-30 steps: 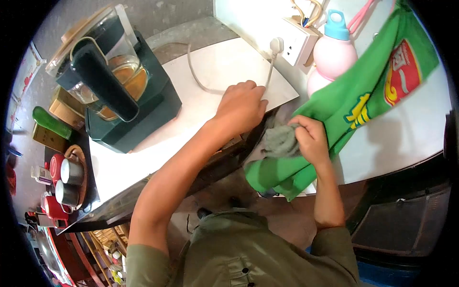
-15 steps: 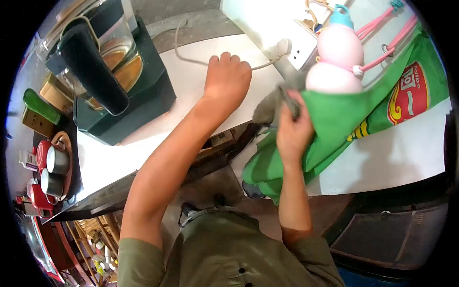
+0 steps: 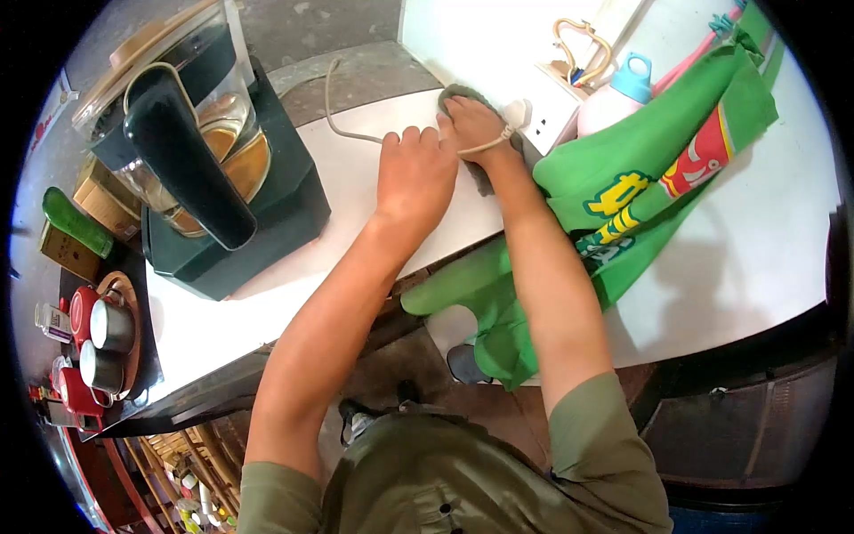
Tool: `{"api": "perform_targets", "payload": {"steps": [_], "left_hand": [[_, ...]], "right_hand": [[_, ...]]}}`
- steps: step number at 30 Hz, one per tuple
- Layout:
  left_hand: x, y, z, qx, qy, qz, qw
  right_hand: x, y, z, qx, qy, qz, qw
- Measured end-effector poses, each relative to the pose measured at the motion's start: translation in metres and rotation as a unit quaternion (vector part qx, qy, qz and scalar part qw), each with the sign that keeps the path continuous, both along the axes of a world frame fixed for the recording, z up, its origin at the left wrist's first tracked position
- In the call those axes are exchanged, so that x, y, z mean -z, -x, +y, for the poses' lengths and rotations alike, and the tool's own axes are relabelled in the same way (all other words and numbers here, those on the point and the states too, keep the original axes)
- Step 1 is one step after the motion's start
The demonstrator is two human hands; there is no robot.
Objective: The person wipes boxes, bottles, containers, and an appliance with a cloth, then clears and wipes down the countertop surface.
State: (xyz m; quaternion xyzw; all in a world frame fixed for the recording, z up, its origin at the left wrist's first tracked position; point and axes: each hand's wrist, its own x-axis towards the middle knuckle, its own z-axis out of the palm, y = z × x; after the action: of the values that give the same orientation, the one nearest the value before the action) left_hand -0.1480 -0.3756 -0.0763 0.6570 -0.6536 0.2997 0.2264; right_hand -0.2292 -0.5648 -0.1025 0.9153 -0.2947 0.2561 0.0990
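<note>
Grey fabric cloth (image 3: 464,90) is lying lengthwise beneath the nearly flat, nearer right hand (image 3: 473,126) on the white tabletop (image 3: 400,111); just left, the curled left hand (image 3: 414,173) is gripping the thin beige cord (image 3: 356,135) crossing over the right hand.

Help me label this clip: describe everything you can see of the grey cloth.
The grey cloth looks soft and fuzzy, slightly greenish. It lies on the white countertop, close to the plug, under the right hand, which hides most of it; only strips show, beyond the fingers and beside the wrist.
</note>
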Motion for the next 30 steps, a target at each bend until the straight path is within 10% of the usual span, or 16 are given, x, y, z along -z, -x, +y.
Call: {"api": "perform_targets", "payload": {"steps": [18,20,23,28,30], "left_hand": [[-0.006,0.027,0.030,0.095,-0.063,0.116,0.987],[-0.009,0.044,0.065,0.206,-0.048,0.325,0.922],[0.003,0.059,0.099,0.288,-0.099,0.517,0.800],[0.024,0.067,0.108,0.292,-0.044,0.614,0.732],[0.023,0.043,0.099,0.308,-0.047,0.735,0.603]], "right_hand": [[-0.005,0.126,0.190,0.012,-0.212,-0.182,0.960],[-0.015,0.135,0.198,-0.006,-0.293,-0.144,0.945],[-0.026,0.135,0.218,-0.102,-0.518,-0.480,0.701],[-0.031,0.103,0.240,-0.303,-0.391,-0.379,0.782],[-0.060,0.108,0.239,-0.276,-0.341,-0.314,0.842]]}}
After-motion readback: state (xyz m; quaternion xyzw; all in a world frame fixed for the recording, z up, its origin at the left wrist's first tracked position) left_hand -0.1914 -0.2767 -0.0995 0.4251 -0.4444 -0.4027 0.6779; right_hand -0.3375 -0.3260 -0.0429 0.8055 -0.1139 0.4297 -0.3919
